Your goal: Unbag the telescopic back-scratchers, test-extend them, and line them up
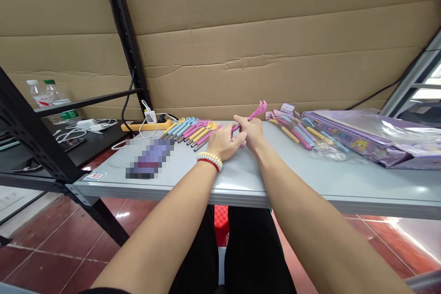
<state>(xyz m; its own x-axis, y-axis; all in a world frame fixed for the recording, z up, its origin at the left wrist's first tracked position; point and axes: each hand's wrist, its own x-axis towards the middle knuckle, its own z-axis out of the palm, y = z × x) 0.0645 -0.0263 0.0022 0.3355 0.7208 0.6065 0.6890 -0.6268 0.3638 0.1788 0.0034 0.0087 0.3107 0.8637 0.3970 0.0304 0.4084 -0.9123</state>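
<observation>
A pink back scratcher (258, 110) with a clawed head slants up to the right above the grey shelf table. My right hand (253, 134) is closed around it below the claw. Close beside it, my left hand (222, 141) is closed on the lower part of the same scratcher; its fingertips are partly hidden. Several back scratchers (193, 130) in yellow, blue and pink with metal rods lie in a row left of my left hand. Beneath my hands, a small pink piece (242, 143) shows, mostly covered.
Packaged back scratchers (292, 131) in clear wrap lie to the right, beside a purple display box (358, 140). A blurred-out purple object (150, 158) lies left. Behind it are a yellow power strip (146, 125) and white charger (150, 115). Cardboard (241, 46) stands along the back.
</observation>
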